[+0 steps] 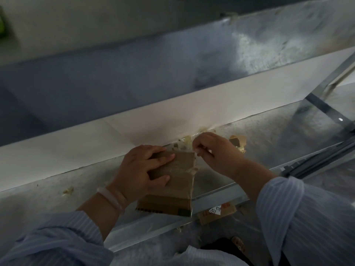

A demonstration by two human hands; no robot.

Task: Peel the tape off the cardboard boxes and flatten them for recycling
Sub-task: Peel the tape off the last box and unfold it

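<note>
The left forearm comes in from the lower left, in a striped sleeve (57,237) pushed up past a pale bracelet (111,198) at the wrist. The left hand (142,169) lies palm down on the box (178,181). Its index finger and thumb stretch flat across the top face, while the other fingers reach over the far left edge, pressing the box down rather than gripping it.

The right forearm comes in from the lower right, its wrist bent toward the box. The right hand (215,150) is nearly closed, with fingertips and thumb pinched together at the box's far right corner on the tape (193,169). The tape runs as a wrinkled band across the top and stands partly lifted along the right edge.

The box sits near the front edge of the grey metal surface (269,131), its near end overhanging that edge. Scraps (186,140) of peeled tape lie just behind the box and beside the right hand, against a white panel (172,116) that runs along the back. Below the front edge lies another piece of cardboard (217,211) with a handwritten white label.
</note>
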